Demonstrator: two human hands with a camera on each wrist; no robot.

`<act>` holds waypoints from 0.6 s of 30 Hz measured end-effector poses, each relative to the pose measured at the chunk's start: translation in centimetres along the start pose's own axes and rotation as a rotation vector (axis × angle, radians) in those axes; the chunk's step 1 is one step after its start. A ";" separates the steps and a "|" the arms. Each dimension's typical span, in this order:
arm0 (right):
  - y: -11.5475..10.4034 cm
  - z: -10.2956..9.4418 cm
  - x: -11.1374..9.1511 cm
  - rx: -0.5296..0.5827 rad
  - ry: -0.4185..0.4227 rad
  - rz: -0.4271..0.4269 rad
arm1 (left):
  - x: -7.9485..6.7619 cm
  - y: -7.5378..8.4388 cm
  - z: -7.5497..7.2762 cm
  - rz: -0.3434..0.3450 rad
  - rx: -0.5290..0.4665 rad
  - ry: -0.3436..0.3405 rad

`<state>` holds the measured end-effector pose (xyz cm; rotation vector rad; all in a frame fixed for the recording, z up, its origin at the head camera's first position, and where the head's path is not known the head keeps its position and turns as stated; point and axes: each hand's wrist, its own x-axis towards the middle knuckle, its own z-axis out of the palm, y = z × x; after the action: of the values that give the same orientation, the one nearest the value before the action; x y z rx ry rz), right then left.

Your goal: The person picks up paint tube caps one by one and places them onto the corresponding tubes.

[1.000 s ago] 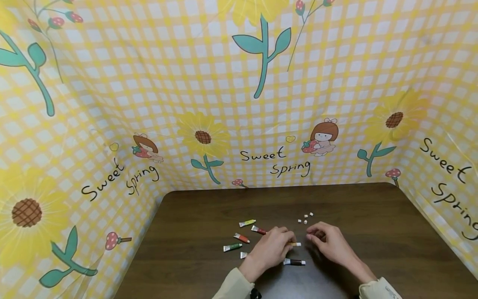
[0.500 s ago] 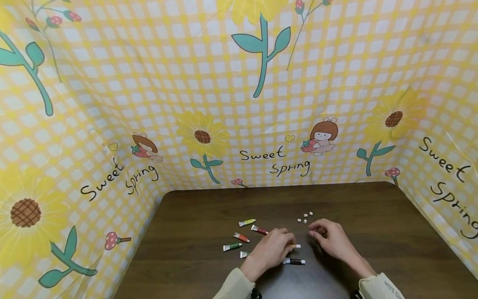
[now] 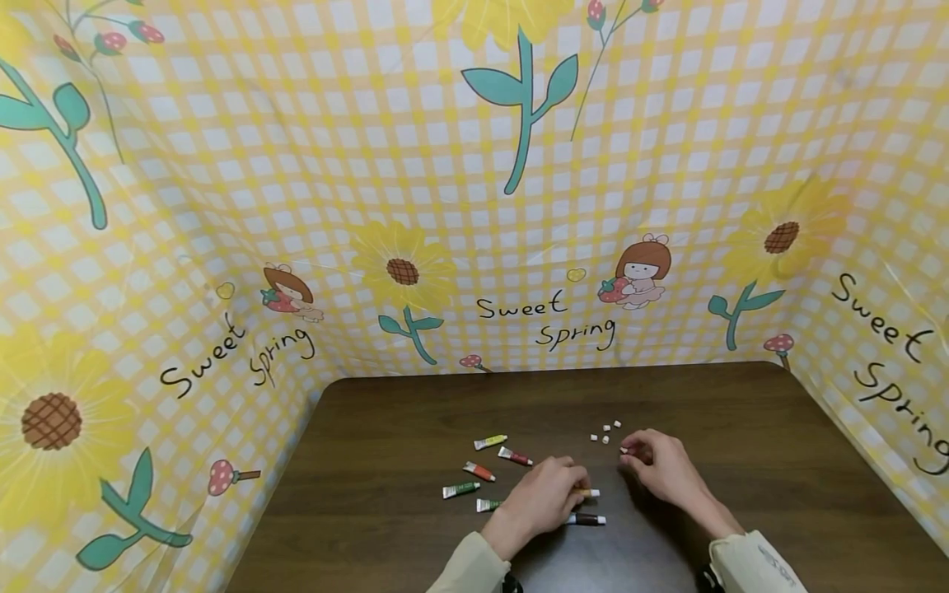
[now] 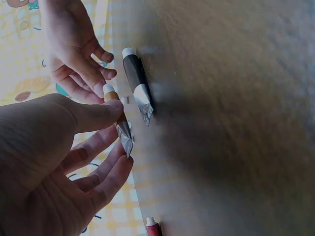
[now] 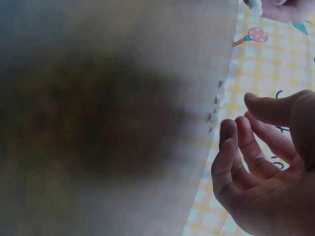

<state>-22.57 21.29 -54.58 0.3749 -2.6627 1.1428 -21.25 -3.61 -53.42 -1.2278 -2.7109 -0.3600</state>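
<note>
Right hand (image 3: 660, 468) has shifted away from the ochre paint tube (image 4: 125, 133); fingers loose, thumb apart. Left hand (image 3: 544, 496) pinches that tube, long axis crosswise, white end (image 3: 596, 492) rightward; 4 white caps (image 3: 605, 440) lie beyond it.

Left hand (image 3: 544, 494) right across the action in the head view! Most of the ochre tube (image 3: 591, 492) is lost behind its fingers, the black tube (image 3: 588, 520) has its crimped end covered, and the lower green tube (image 3: 488, 505) slips out of sight at its other end. Printing on the tubes? Too tiny to read. Both sleeves (image 3: 756, 564) run off the bottom edge. Over to the left wrist: a red tube (image 4: 153, 229), chopped by the frame. Right wrist now: tabletop (image 5: 98, 123) a dark smear, white caps (image 5: 220, 100) soft and indistinct.
</note>
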 end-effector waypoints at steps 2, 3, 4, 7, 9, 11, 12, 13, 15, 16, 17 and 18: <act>0.2 -0.1 0.2 -0.010 -0.008 0.010 | 0.1 0.1 0.1 0.000 -0.001 -0.003; 0.3 -0.1 0.2 -0.015 -0.014 0.014 | 0.1 0.1 0.1 -0.001 -0.003 -0.006; 0.4 -0.1 0.3 -0.019 -0.021 0.018 | 0.1 0.1 0.1 -0.003 -0.002 -0.012; 0.6 -0.1 0.6 -0.028 -0.038 0.036 | 0.3 0.2 0.2 -0.010 -0.006 -0.026; 0.6 -0.1 0.8 -0.035 -0.048 0.053 | 0.4 0.2 0.3 -0.018 -0.015 -0.035; 0.7 0.0 0.9 -0.045 -0.061 0.070 | 0.4 0.2 0.3 -0.026 -0.023 -0.044; 0.7 0.0 1.0 -0.049 -0.068 0.076 | 0.5 0.2 0.4 -0.030 -0.030 -0.049; 0.7 0.0 1.1 -0.055 -0.074 0.082 | 0.5 0.2 0.4 -0.034 -0.034 -0.054; 0.8 0.1 1.3 -0.067 -0.084 0.087 | 0.6 0.2 0.4 -0.042 -0.047 -0.067; 0.7 0.1 1.3 -0.073 -0.087 0.088 | 0.7 0.2 0.3 -0.045 -0.050 -0.071; 0.7 0.0 1.4 -0.078 -0.090 0.089 | 0.8 0.2 0.3 -0.048 -0.054 -0.075; 0.7 0.0 1.5 -0.081 -0.090 0.090 | 0.8 0.1 0.4 -0.051 -0.056 -0.080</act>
<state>-24.21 21.52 -54.62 0.3019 -2.8204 1.0626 -21.70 -2.82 -53.56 -1.2144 -2.8231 -0.4042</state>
